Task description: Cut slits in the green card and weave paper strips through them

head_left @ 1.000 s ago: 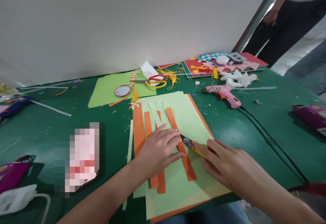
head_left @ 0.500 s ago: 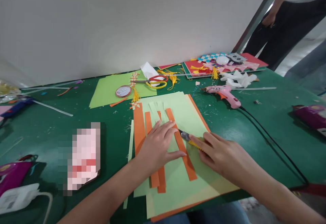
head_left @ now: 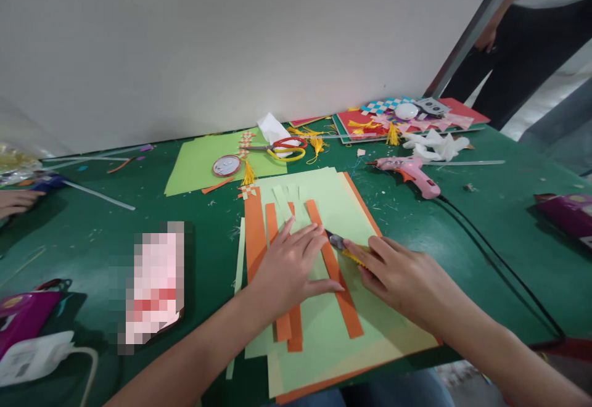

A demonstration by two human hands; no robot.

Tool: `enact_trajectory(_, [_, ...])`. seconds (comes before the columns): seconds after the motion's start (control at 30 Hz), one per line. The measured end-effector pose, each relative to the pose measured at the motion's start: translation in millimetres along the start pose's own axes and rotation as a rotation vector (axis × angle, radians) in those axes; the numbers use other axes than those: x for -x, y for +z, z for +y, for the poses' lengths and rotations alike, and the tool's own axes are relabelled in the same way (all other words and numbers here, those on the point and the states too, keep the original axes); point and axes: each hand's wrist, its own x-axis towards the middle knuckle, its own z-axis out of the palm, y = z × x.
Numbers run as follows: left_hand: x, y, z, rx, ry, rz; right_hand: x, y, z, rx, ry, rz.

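Head view: the left hand [head_left: 289, 266] lies palm-down, thumb spread well away from the fingers, its fingertips and thumb on a long orange strip [head_left: 350, 316]. This strip slants across pale green paper [head_left: 324, 359] stacked near the front edge of the bench [head_left: 217, 228]. The right hand [head_left: 402, 273] pinches a cutter knife [head_left: 338, 243], its fingers closed around the yellow handle and hiding most of it. The dark blade points at the strip's right edge, close to the left fingertips — whether it touches the paper cannot be told.

The left hand and forearm cover the middles of the shorter orange strips [head_left: 296, 332], so only their ends show. Left of the stack, a flat pinkish object [head_left: 157, 271] is blurred into blocks and cannot be made out. At the left edge, another person's hand [head_left: 17, 202] is cut off, beside a dark blue tool [head_left: 49, 184] — its grip is hard to read. The frame also crops a purple object [head_left: 565, 217] at the right.
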Motion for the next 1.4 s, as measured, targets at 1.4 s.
enact_trajectory(1.4, [-1.8,6.3,-3.5,-0.026,-0.079,-0.043,-29.1,9.2,16.8,0.024,0.016,-0.024])
